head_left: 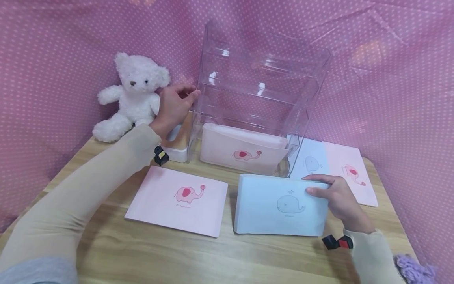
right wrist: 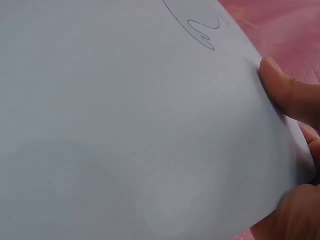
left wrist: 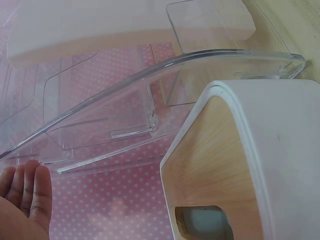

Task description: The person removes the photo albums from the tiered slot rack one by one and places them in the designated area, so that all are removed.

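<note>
My right hand (head_left: 342, 201) grips a light blue whale booklet (head_left: 264, 205) by its right edge, thumb on the cover and other fingers behind. The booklet stands tilted up above the table's front part. Its pale cover (right wrist: 135, 115) fills most of the right wrist view. At the far left, my left hand (head_left: 175, 104) pinches the side edge of a clear tiered rack (head_left: 248, 92). In the left wrist view its fingers (left wrist: 40, 195) show beside the rack's side panel (left wrist: 125, 85). On the rack's lowest tier stands a pink elephant booklet (head_left: 220, 148).
Another pink elephant booklet (head_left: 156, 197) lies flat at front left. Blue and pink booklets (head_left: 340, 152) lie right of the rack. A white-and-wood box (head_left: 177, 155) and a white teddy bear (head_left: 136, 104) are left of it. Pink dotted cloth (head_left: 390, 79) surrounds the table.
</note>
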The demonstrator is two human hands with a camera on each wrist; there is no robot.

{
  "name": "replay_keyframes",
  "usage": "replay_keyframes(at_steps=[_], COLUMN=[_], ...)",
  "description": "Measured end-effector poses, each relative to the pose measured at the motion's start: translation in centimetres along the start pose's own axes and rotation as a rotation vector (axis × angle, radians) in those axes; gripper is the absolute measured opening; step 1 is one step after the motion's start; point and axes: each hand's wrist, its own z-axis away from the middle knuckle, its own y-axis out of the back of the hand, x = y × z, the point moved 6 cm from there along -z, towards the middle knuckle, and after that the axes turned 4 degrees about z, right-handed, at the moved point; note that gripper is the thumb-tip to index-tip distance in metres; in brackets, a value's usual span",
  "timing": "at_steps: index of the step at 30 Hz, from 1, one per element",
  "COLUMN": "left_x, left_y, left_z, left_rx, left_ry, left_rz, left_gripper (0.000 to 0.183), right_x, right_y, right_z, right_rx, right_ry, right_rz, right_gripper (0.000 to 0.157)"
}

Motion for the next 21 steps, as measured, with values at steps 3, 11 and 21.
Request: replay_keyframes(at_steps=[3,11,21], left_x=[0.1,0.1,0.2], left_y=[0.0,0.2,0.2], left_z=[0.0,0.1,0.2], left_rx=[-0.001,-0.012,-0.011], left_ry=[0.001,0.011,0.009], left_rz=[0.000,-0.019,-0.005], left_gripper=[0.028,0.029,0.029], right_x=[0.7,1.6,2.8], right_y=[-0.1,-0.7,-2.4], right_z=[-0.2,-0.3,-0.7], right_rx=[-0.011,-0.089,-0.339], right_ry=[-0.081,-0.104,0.064], right_rz=[0.073,0.114,0.005], right_gripper=[0.043,0.045,0.047])
